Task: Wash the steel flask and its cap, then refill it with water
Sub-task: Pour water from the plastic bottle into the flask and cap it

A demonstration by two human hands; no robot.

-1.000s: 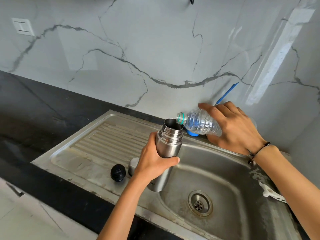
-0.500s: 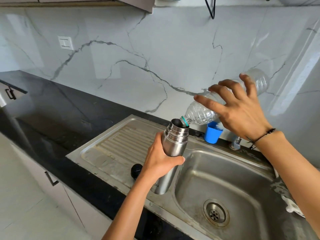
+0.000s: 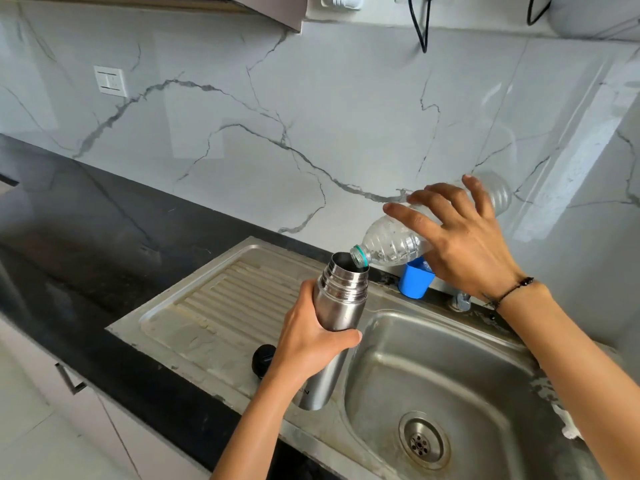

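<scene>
Left hand: my left hand [image 3: 308,344] holds the steel flask [image 3: 334,327] at mid-body, fingers curled round it, thumb across the front.
Flask: open-mouthed, tilted slightly, held over the rim between drainboard [image 3: 221,306] and sink basin [image 3: 450,362]; its base hangs just above that rim.
Right hand: my right hand [image 3: 464,244] grips a clear plastic bottle [image 3: 391,244] from above, fingers spread and bent over its ribbed body.
Bottle: tipped neck-down, its teal-ringed mouth at the flask's opening.
Cap: a black cap [image 3: 264,360] sits on the drainboard, just left of my left wrist and partly hidden by it.
Edges: the black tabletop [image 3: 104,244] runs open to the left; the marble wall [image 3: 311,116] stands close behind the bottle.
Near things: a blue cup [image 3: 414,280] stands behind the flask, just beside the tap base [image 3: 462,301].
Hidden: the bottle's far end blurs into the wall; I cannot tell how much water the flask holds.
Cut off: a white object [image 3: 568,427] by my right forearm is too covered to name.
</scene>
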